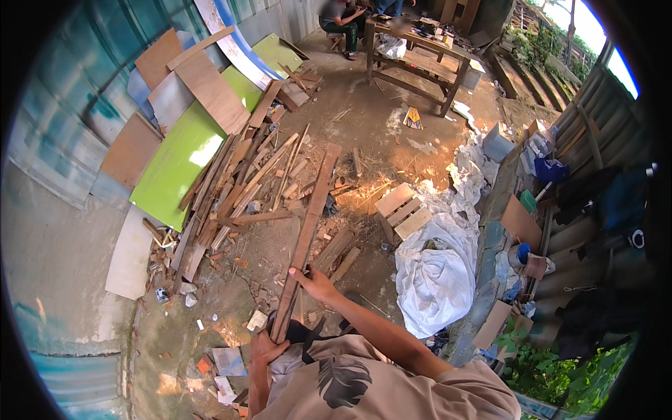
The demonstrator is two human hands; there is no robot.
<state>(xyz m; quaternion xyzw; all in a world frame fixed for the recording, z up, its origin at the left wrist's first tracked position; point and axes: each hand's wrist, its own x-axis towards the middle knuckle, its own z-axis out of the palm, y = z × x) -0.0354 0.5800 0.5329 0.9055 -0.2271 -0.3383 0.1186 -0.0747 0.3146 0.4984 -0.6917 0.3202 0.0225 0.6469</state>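
A long, narrow brown wooden plank [311,220] slants away from my body, its far end pointing up over the littered ground. Low down by my waist, my left hand [266,348] is closed around the plank's near end. Farther up its length, my right hand [314,283] grips the right edge, with the thumb lying over the top face. The fingers beneath the wood are hidden. Off to the left lies a pile of loose wood strips [231,189]. Shorter wood offcuts [334,250] rest on the ground just right of the plank.
A slatted wooden stool [404,211] stands beside a white sack [437,280] on the right. Green and brown panels [183,162] lean against the left wall. Beyond, a person [341,24] sits near a wooden workbench [420,47]. Rubble and tile pieces [227,362] litter the ground.
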